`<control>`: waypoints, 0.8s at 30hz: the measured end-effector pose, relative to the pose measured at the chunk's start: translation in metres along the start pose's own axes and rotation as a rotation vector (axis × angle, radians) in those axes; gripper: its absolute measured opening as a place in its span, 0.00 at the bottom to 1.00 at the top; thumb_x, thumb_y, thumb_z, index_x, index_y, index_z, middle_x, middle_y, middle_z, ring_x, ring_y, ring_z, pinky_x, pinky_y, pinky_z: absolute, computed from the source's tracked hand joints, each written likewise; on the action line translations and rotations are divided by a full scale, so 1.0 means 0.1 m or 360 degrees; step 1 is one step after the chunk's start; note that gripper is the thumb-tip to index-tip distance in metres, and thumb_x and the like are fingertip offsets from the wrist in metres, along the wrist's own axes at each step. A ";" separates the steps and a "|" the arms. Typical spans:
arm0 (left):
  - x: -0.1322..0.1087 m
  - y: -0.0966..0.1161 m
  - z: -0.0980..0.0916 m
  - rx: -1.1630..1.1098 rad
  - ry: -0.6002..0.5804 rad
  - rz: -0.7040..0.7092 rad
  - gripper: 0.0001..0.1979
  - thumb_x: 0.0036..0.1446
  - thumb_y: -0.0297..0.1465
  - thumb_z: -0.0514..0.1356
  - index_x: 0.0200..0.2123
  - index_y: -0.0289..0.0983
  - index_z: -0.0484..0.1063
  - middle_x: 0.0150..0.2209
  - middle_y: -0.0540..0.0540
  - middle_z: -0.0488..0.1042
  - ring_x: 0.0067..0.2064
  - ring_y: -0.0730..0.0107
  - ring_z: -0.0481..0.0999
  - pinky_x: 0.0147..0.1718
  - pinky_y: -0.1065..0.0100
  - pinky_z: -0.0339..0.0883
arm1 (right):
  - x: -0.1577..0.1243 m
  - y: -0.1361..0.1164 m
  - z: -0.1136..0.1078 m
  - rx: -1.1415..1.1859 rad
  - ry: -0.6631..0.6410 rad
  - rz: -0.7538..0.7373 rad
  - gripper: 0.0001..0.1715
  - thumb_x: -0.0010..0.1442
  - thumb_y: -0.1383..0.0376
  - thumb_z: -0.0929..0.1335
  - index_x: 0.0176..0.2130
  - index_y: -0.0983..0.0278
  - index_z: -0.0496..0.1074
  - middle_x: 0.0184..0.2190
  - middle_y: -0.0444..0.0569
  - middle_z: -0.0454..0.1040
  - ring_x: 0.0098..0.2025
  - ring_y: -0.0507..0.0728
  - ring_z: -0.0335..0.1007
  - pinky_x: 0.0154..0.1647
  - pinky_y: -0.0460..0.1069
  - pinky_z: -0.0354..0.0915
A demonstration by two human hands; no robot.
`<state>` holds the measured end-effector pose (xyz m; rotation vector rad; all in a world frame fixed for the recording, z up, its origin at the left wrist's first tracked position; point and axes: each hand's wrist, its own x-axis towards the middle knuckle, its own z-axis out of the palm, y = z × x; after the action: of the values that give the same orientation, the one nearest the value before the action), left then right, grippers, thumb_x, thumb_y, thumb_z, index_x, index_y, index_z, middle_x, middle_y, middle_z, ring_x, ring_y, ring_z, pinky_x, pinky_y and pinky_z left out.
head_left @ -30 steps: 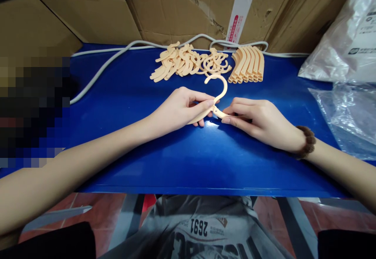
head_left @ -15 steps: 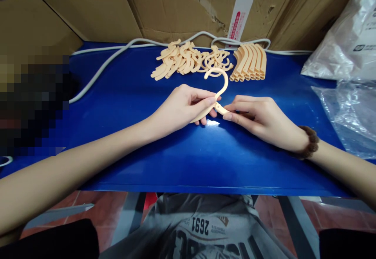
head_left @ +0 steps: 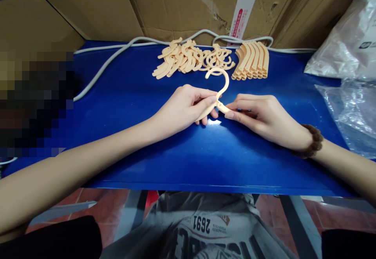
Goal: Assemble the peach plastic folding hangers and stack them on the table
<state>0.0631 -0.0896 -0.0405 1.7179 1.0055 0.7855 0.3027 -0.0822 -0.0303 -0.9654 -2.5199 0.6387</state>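
Note:
A cream plastic hanger hook point(head_left: 225, 82) stands up from between my two hands, its curve opening to the left. My left hand point(head_left: 188, 104) pinches the hook's base together with a curved hanger arm point(head_left: 207, 112), whose far part the fingers hide. In my right hand point(head_left: 258, 114), thumb and forefinger grip a short cream hanger arm point(head_left: 223, 107) with a small hole at its end. That end meets the hook's base; whether the parts are locked together I cannot tell. Both hands are above the blue table point(head_left: 182, 161).
Loose hanger arms point(head_left: 176, 57) lie heaped at the back, beside a tangle of hooks point(head_left: 217, 58) and a neat row of curved arms point(head_left: 252, 61). A grey cable point(head_left: 108, 61) runs along cardboard boxes point(head_left: 176, 8). Plastic bags point(head_left: 343, 55) occupy the right side.
The whole view has shifted slightly. Both hands keep their grip on the hanger parts, and the left-hand arm piece shows at a slightly different angle.

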 end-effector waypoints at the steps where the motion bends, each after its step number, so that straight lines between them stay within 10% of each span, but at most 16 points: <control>1: 0.00 0.00 0.00 -0.0002 0.0003 0.0004 0.15 0.73 0.29 0.58 0.36 0.32 0.82 0.33 0.43 0.85 0.23 0.80 0.76 0.23 0.79 0.67 | 0.00 0.00 0.00 0.0004 0.0000 -0.0003 0.21 0.75 0.53 0.66 0.47 0.62 0.84 0.41 0.52 0.83 0.38 0.57 0.77 0.41 0.51 0.67; 14: -0.01 0.01 0.00 0.0131 -0.0073 0.0036 0.16 0.74 0.31 0.55 0.37 0.33 0.80 0.34 0.44 0.85 0.25 0.77 0.78 0.25 0.76 0.68 | 0.01 0.00 0.00 -0.0002 0.0001 -0.0022 0.22 0.75 0.51 0.65 0.46 0.62 0.84 0.38 0.51 0.82 0.36 0.56 0.76 0.39 0.50 0.65; 24: -0.10 0.04 0.03 0.1375 -0.0072 0.0268 0.13 0.73 0.35 0.55 0.45 0.35 0.77 0.33 0.45 0.83 0.28 0.66 0.78 0.27 0.67 0.54 | -0.01 0.01 0.01 -0.0102 -0.0045 -0.0070 0.22 0.77 0.53 0.63 0.44 0.63 0.81 0.38 0.51 0.80 0.37 0.56 0.76 0.39 0.50 0.65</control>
<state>0.0623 -0.1005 -0.0385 2.5629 1.2819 0.4160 0.3038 -0.0826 -0.0315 -0.9260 -2.5932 0.5651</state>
